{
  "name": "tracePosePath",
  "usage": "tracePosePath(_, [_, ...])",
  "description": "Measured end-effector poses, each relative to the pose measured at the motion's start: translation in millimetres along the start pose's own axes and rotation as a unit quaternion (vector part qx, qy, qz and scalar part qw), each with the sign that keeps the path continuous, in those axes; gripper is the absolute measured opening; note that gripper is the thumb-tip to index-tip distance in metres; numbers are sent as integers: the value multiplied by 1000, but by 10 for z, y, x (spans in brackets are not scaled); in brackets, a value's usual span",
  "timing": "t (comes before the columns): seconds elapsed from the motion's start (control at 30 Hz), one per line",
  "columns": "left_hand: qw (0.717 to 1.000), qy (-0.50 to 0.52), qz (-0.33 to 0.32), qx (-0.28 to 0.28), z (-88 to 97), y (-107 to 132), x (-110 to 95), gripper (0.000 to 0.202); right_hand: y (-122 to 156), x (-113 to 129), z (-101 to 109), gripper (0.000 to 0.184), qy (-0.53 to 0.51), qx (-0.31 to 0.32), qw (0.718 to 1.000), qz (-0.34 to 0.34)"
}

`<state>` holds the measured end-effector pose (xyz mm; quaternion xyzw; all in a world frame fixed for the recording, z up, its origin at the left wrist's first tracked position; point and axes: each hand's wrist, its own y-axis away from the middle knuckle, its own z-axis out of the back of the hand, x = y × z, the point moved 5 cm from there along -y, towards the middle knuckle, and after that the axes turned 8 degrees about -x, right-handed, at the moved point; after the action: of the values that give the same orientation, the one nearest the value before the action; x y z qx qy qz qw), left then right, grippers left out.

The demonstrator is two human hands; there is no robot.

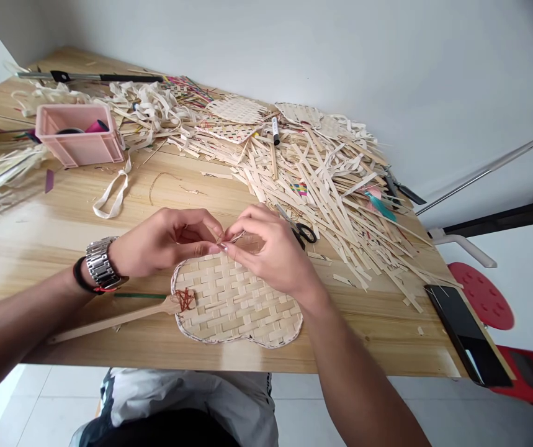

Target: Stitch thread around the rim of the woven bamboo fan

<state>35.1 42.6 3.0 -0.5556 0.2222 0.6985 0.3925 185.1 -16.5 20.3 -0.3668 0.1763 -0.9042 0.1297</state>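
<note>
A woven bamboo fan blade [236, 304] with a lobed outline lies flat on the wooden table [75, 248], its rim bound with a thin cord. My left hand [164, 242] and my right hand [268, 251] meet above its top edge, and their fingertips pinch a thin strand [231, 236] of binding. A wooden handle [117, 320] with dark red binding [185, 300] at its head lies against the fan's left side, under my left forearm. Scissors with black loops [302, 231] lie just beyond my right hand, partly hidden by it.
A large heap of loose bamboo strips [322, 186] covers the table's far right, with woven pieces [237, 110] and a marker [275, 131] on it. A pink crate [77, 133] stands far left. A phone [466, 335] lies at the right edge, near a red stool [480, 295].
</note>
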Motion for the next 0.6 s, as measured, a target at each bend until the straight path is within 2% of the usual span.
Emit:
tracePosePath(0.1, [1000,-18,-5,-18,16,-4,9,8,4,8,-26,8,-2,11,1000,-6])
tracePosePath(0.27, [997,-16,-59,-43,81,-11,-55,7,3,10,-1,7,-15,4,1000,-1])
tracePosePath(0.37, [996,3,-68,-65,142,-16,-87,8,3,-10,0,5,-8,6,1000,-5])
tracePosePath(0.5, [987,102,-38,-118,276,-18,-140,12,1,-74,-22,4,18,22,999,-24])
tracePosePath(0.6, [966,194,-20,-172,443,-16,-164,15,1,-148,-14,4,43,27,998,-47])
